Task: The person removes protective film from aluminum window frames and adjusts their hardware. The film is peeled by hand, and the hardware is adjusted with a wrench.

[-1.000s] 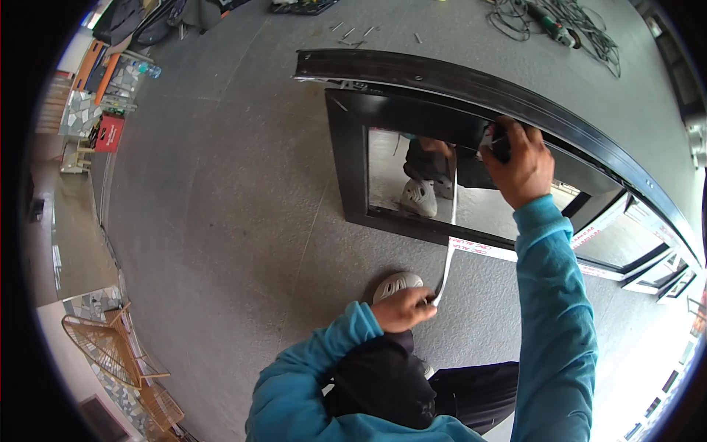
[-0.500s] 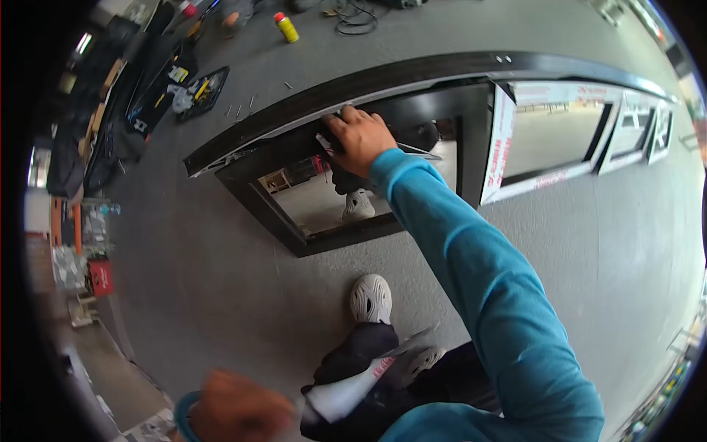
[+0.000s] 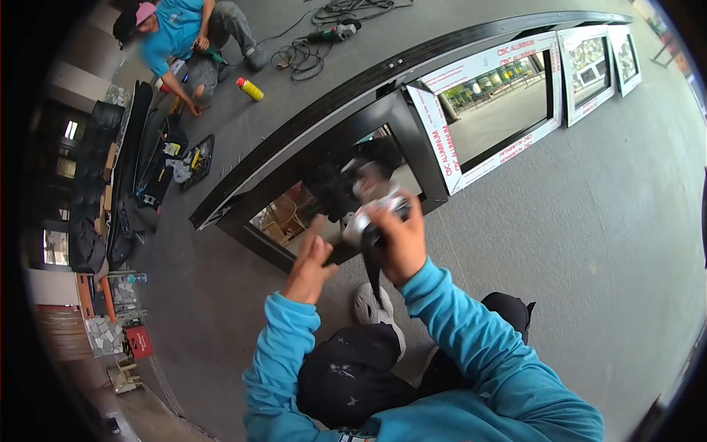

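My right hand [image 3: 401, 239] is closed round a blurred bundle [image 3: 366, 214], white and red with dark parts, that looks like crumpled film; a dark strip hangs below it. Just left of the bundle, my left hand [image 3: 311, 269] has its fingers apart and holds nothing. Behind both hands a black-framed panel [image 3: 276, 252] with a reflective pane leans against a long dark beam [image 3: 317, 103]. To its right stands a panel [image 3: 445, 151] whose frame is covered in white film with red lettering.
A co-worker [image 3: 173, 37] crouches at the upper left holding a tool. A yellow can [image 3: 250, 89], an angle grinder [image 3: 333, 34] with cables and a black tool tray [image 3: 197, 163] lie on the floor. More film-covered frames [image 3: 585, 74] stand at the upper right.
My right hand has left the black panel's top edge and now holds the bundle nearer me. My left hand has risen from the lower left. The view has shifted, showing the co-worker.
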